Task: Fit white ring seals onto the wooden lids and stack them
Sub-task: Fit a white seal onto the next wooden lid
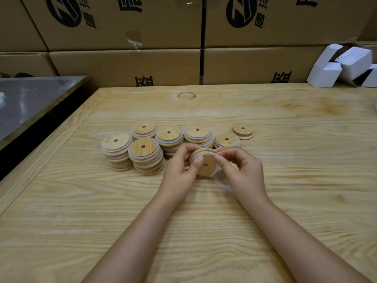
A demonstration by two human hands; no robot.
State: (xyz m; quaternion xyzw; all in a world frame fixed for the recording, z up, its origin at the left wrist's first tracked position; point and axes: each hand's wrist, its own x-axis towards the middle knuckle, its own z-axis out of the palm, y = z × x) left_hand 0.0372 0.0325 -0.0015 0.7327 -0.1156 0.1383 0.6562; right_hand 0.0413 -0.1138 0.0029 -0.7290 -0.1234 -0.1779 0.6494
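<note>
Black print being shown on stacked cardboard boxes

A round black logo (63,12) and large Chinese characters (128,4) are being displayed on the upper left box (114,35), and a second logo (241,13) on the upper right box (295,31). The lower characters (143,81) are being cut off by the table (265,119). No character is being shown clearly enough to read.
</note>
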